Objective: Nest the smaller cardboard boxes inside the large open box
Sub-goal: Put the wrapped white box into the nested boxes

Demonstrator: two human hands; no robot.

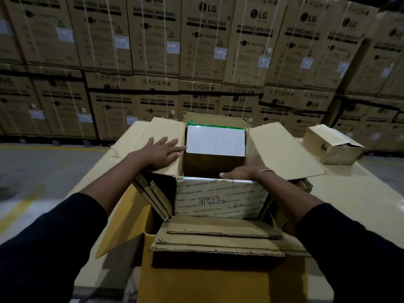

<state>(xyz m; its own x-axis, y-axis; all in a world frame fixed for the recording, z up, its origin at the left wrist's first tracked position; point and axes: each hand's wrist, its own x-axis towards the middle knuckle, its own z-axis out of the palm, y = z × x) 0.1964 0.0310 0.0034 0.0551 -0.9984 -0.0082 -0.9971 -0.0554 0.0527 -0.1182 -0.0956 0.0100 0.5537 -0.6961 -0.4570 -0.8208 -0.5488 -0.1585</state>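
Item 1, bottom centre of the frame: large open box [203,283], yellow-brown, flaps out. A stack of flattened cardboard pieces [218,239] lies across its near side.

Item 2, centre: tape-wrapped box [220,200], printed white tape with handwriting, sitting in the mouth of the large open box beside a folded cardboard bundle [153,195] leaning at its left.

Item 3, centre, just beyond: brown box with open flaps [282,149], partly inside or resting over the large box; which one cannot be told. In its cavity stands a white-topped box [215,139] with green tape along its far edge.

Item 4: left hand [161,150], fingers straight and spread, pressing flat on the left flap [153,132].

Item 5: right hand [240,171], palm down on the near rim of the brown box; fingers reach into the cavity and are hidden, so whether they grip cannot be told. A band sits on the wrist.

Item 6, right of frame: small open box [332,145], apart on the counter [360,193], not yet nested.

Item 7, background: stacked washing machine cartons [153,40].

Step in hand, by judgement: seating the brown box and steadying its flaps. Next move probably calls for pressing it down level, then fetching the small open box.
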